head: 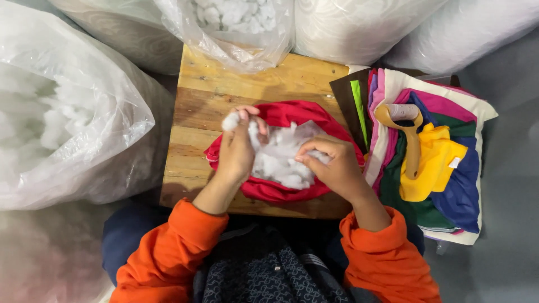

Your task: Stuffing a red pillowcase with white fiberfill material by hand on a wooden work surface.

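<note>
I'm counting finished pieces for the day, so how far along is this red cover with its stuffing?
Done: the red fabric cover lies open on the wooden board and already holds a mound of white filling. In hand: the left hand pinches a tuft while the right hand presses into the filling. Left: the cover is not closed, and a stack of coloured fabric pieces waits alongside.

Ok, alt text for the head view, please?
Both hands press white stuffing into a red fabric cover on a wooden table; the left hand pinches a tuft. Folded coloured fabrics lie right, clear bags of stuffing around.
</note>
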